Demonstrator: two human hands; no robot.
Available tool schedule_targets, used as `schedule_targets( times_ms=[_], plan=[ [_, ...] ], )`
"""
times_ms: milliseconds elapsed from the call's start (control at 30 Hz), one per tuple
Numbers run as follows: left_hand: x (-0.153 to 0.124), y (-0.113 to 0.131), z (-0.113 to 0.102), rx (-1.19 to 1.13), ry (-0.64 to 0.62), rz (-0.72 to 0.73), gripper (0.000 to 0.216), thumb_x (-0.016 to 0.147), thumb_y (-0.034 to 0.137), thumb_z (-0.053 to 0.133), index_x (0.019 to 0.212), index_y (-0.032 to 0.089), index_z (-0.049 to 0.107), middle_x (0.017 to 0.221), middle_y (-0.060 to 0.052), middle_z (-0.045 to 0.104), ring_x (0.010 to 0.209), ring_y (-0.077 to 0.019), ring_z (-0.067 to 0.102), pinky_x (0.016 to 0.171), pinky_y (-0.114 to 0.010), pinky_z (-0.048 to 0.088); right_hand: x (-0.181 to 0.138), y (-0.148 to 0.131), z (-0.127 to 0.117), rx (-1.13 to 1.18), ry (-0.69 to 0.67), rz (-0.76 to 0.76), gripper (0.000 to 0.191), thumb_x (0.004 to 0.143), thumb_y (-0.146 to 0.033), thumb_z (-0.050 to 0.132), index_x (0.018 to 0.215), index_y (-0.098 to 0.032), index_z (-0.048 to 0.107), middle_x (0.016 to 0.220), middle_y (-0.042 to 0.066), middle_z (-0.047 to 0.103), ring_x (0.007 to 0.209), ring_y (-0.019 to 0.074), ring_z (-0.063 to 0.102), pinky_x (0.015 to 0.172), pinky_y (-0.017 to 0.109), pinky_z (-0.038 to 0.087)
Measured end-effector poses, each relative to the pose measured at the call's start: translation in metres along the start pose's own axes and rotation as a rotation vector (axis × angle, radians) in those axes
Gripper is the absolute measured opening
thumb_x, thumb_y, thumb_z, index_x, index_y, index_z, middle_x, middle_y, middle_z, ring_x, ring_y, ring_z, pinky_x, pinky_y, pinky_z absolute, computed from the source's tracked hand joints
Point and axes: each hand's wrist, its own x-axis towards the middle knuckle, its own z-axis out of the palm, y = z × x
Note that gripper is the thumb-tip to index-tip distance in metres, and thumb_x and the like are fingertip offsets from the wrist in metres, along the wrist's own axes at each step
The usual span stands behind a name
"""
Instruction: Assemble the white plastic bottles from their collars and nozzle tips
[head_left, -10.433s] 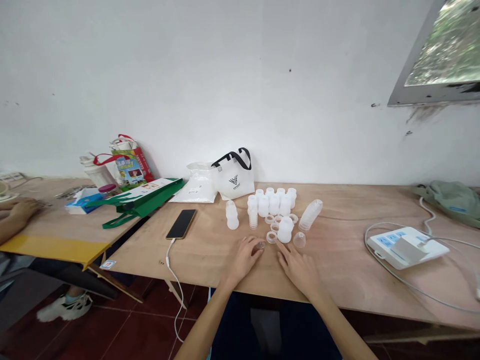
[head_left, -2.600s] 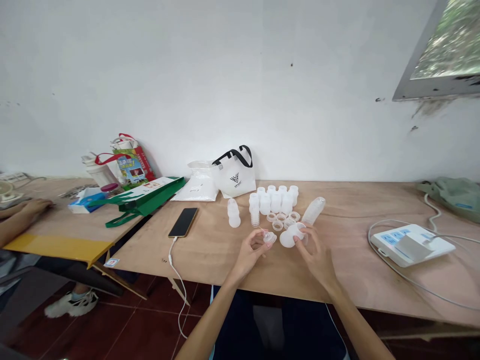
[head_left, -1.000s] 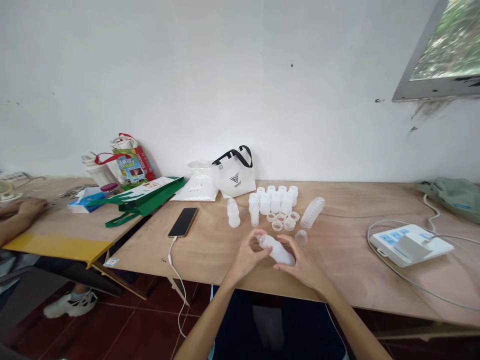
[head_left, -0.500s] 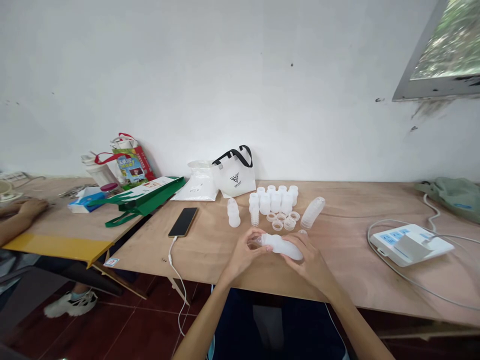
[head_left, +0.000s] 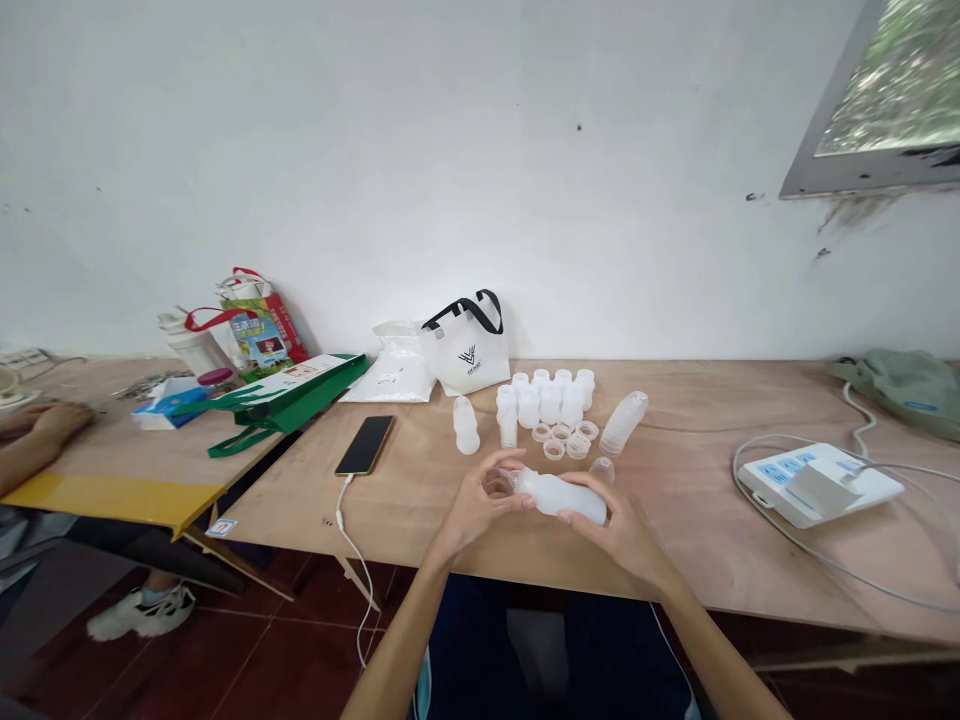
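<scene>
My right hand (head_left: 619,527) grips a white plastic bottle (head_left: 564,495), held on its side above the front of the wooden table (head_left: 675,520). The fingers of my left hand (head_left: 475,502) are pinched around the bottle's neck end, where a small clear part sits. Just behind my hands lie several white rings (head_left: 562,437) and a clear cap (head_left: 601,470). Farther back stand several upright white bottles (head_left: 551,398), one bottle alone (head_left: 465,427), a stack of small clear parts (head_left: 508,428) and a lying stack of clear caps (head_left: 624,422).
A black phone (head_left: 364,445) on a white cable lies to the left. A white tote bag (head_left: 466,358) and plastic pouch (head_left: 394,372) lean at the wall. A white power strip (head_left: 817,483) with cables sits right. Another person's hand (head_left: 52,422) rests on the left table beside green bags (head_left: 277,397).
Over the last second the bottle stayed on its side between my hands, shifting slightly up and right. My left fingers kept working at its neck. Earlier both hands lay on the table.
</scene>
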Motion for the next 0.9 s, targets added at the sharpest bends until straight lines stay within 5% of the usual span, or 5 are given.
schedule_targets(
  times_ms=[133, 267, 600, 767, 900],
  plan=[
    [-0.001, 0.005, 0.0, -0.136, -0.079, 0.022, 0.071, 0.064, 0.035, 0.095, 0.126, 0.023, 0.062, 0.114, -0.01, 0.074, 0.103, -0.0245, 0.069, 0.092, -0.037, 0.053, 0.0, -0.006, -0.002, 0.286, -0.132, 0.146, 0.04, 0.092, -0.058, 0.061, 0.112, -0.025, 0.069, 0.085, 0.001, 0.074, 0.067, 0.0207, 0.069, 0.067, 0.036, 0.058],
    [0.0, 0.003, 0.004, -0.081, -0.007, -0.009, 0.055, 0.066, 0.043, 0.093, 0.11, 0.02, 0.07, 0.107, -0.008, 0.074, 0.103, -0.0243, 0.068, 0.09, -0.035, 0.053, -0.001, -0.008, 0.003, 0.25, -0.048, 0.135, 0.039, 0.092, -0.059, 0.061, 0.11, -0.025, 0.069, 0.08, 0.001, 0.072, 0.066, 0.0203, 0.067, 0.063, 0.034, 0.057],
    [0.003, -0.01, 0.012, -0.163, 0.098, -0.035, 0.052, 0.065, 0.048, 0.092, 0.103, 0.02, 0.07, 0.1, -0.006, 0.073, 0.096, -0.0219, 0.068, 0.086, -0.033, 0.054, -0.008, 0.006, 0.019, -0.277, 0.362, -0.462, 0.022, 0.091, -0.024, 0.067, 0.112, -0.03, 0.07, 0.112, 0.008, 0.073, 0.104, 0.0294, 0.07, 0.089, 0.046, 0.057],
    [-0.003, 0.004, 0.003, -0.139, -0.06, -0.012, 0.049, 0.07, 0.033, 0.092, 0.114, 0.022, 0.073, 0.119, -0.009, 0.073, 0.113, -0.0256, 0.065, 0.1, -0.038, 0.05, -0.007, -0.004, 0.011, 0.012, 0.137, -0.121, 0.023, 0.091, -0.045, 0.069, 0.106, -0.028, 0.069, 0.097, 0.004, 0.075, 0.082, 0.0242, 0.072, 0.068, 0.036, 0.058],
    [-0.006, 0.012, -0.001, -0.256, -0.164, 0.063, 0.076, 0.069, 0.03, 0.093, 0.137, 0.031, 0.059, 0.146, -0.011, 0.058, 0.127, -0.0284, 0.06, 0.108, -0.043, 0.047, -0.003, -0.01, 0.008, 0.267, 0.002, 0.093, 0.033, 0.094, -0.057, 0.06, 0.103, -0.026, 0.068, 0.086, 0.001, 0.073, 0.068, 0.0205, 0.069, 0.057, 0.03, 0.053]
  ],
)
